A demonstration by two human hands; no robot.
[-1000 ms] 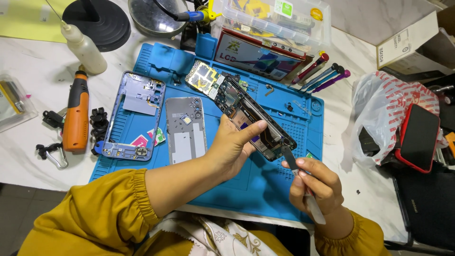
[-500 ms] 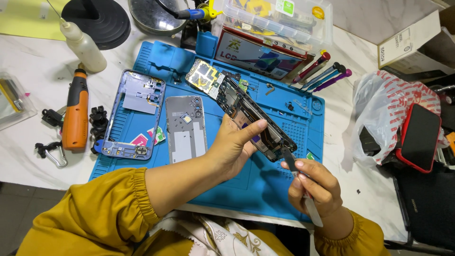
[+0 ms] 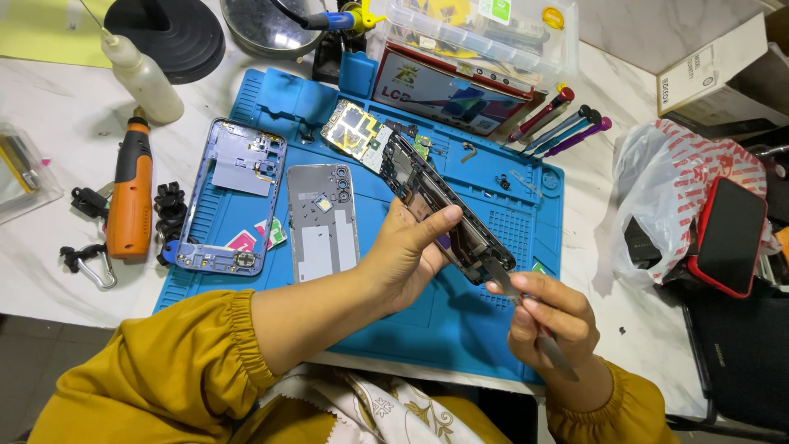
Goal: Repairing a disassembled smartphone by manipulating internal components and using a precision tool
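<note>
My left hand (image 3: pixel 403 259) grips an opened phone body (image 3: pixel 444 205), held tilted above the blue work mat (image 3: pixel 485 329), thumb pressed on its inner side. My right hand (image 3: pixel 546 316) pinches a thin metal pry tool (image 3: pixel 534 325), whose tip touches the phone's lower end. Both arms wear mustard-yellow sleeves. On the mat to the left lie a blue phone frame (image 3: pixel 230 193) and a grey back cover (image 3: pixel 322 220). A green circuit board (image 3: pixel 355 131) rests behind the held phone.
An orange rotary tool (image 3: pixel 131 197) and a white squeeze bottle (image 3: pixel 144 74) lie left of the mat. Several screwdrivers (image 3: pixel 559 123) and a clear parts box (image 3: pixel 485 33) sit at the back. A plastic bag (image 3: pixel 682 189) with a red-edged phone (image 3: pixel 731 234) is at the right.
Both hands hold nearly the same pose; the pry tool's tip has shifted slightly along the phone's lower end.
</note>
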